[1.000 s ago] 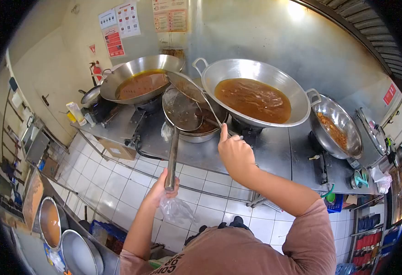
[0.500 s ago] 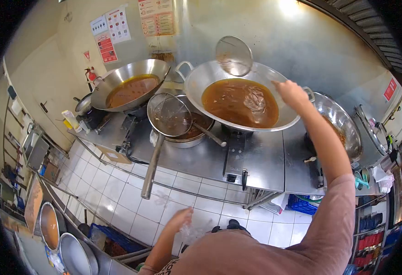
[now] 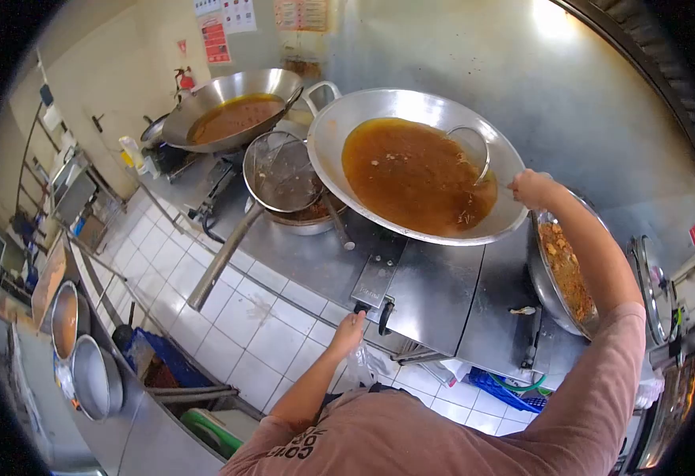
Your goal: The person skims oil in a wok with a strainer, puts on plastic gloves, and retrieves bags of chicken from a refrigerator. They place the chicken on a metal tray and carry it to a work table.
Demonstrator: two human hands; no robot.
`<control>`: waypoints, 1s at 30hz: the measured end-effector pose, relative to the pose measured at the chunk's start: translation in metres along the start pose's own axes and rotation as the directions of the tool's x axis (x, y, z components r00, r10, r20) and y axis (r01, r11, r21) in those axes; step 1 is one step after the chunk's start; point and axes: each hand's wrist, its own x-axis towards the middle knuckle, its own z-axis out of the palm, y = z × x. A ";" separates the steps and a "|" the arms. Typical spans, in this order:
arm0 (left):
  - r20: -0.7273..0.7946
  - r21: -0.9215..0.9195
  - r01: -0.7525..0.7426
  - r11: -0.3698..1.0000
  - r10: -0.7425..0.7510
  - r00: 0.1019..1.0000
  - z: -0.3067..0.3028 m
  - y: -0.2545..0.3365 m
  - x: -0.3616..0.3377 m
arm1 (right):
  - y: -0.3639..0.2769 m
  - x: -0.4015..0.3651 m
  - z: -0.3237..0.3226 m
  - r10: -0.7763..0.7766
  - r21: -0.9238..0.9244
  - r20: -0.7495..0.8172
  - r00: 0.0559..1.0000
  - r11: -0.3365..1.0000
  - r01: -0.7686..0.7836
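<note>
Down from the air above the large wok, the skimmer has come to dip into the brown liquid, near its right edge, with part of its round rim still showing. Its handle is closed in my right hand, which is over the right rim of the wok. My left hand has moved up to the front of the stove, fingers bent beside a black knob; I cannot tell whether they grip it. Clear plastic hangs just below that hand.

Left of the large wok, a long-handled sieve lies across a pot with dark brown contents, its handle slanting toward the near left. Another handle leans out over the pot's near right side. Farther left, a smaller wok contains more brown liquid. To the right, partly behind my forearm, a metal bowl holds orange-brown bits. A lid stands tilted beyond it, farther right.
</note>
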 end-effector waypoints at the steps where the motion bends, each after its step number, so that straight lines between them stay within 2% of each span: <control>1: -0.003 -0.043 0.006 0.999 -0.006 1.000 0.002 -0.001 -0.002 | -0.014 -0.003 -0.009 -0.115 -0.030 0.063 0.991 0.993 0.117; 2: -0.007 -0.087 0.013 0.996 -0.014 1.000 0.003 0.001 -0.002 | -0.023 -0.003 -0.010 -0.107 0.158 -0.043 0.993 0.981 0.112; 5: 0.038 -0.303 0.083 0.949 -0.075 0.996 0.006 0.004 -0.003 | -0.066 -0.028 -0.052 -0.103 0.486 0.103 0.989 0.873 0.040; 7: 0.094 -0.459 0.138 0.877 -0.107 0.990 0.004 0.010 -0.001 | -0.079 -0.024 -0.047 -0.149 0.536 0.062 0.987 0.839 0.093; 8: 0.080 -0.433 0.172 0.885 -0.152 0.985 0.004 0.023 -0.008 | -0.083 -0.023 -0.048 -0.167 0.558 0.037 0.985 0.821 0.118; 11: 0.111 -0.479 0.186 0.858 -0.151 0.982 0.007 0.007 0.007 | -0.103 -0.033 -0.067 -0.119 0.718 0.098 0.988 0.696 0.013; 14: 0.123 -0.538 0.210 0.816 -0.170 0.978 0.011 0.011 0.005 | -0.106 -0.043 -0.070 -0.108 0.861 0.106 0.989 0.508 -0.037; 17: 0.103 -0.527 0.260 0.809 -0.243 0.965 0.015 0.019 0.000 | -0.106 -0.051 -0.065 -0.142 0.945 0.098 0.985 0.324 -0.047; 20: 0.169 -0.593 0.283 0.754 -0.227 0.959 0.015 0.013 0.005 | -0.107 -0.053 -0.055 -0.124 0.952 0.071 0.990 0.304 -0.030; 23: 0.177 -0.584 0.309 0.751 -0.254 0.951 0.015 0.015 0.006 | -0.104 -0.053 -0.046 -0.131 0.964 0.039 0.991 0.265 -0.003; 26: 0.192 -0.621 0.299 0.725 -0.229 0.954 0.015 0.021 -0.001 | -0.106 -0.052 -0.045 -0.118 0.980 0.102 0.988 0.180 -0.080; 29: 0.191 -0.612 0.297 0.732 -0.228 0.955 0.013 0.026 -0.006 | -0.109 -0.048 -0.043 -0.084 0.958 0.076 0.994 0.281 -0.049; 30: 0.188 -0.601 0.290 0.744 -0.221 0.957 0.013 0.022 -0.005 | -0.108 -0.049 -0.043 -0.092 0.968 0.090 0.992 0.243 -0.066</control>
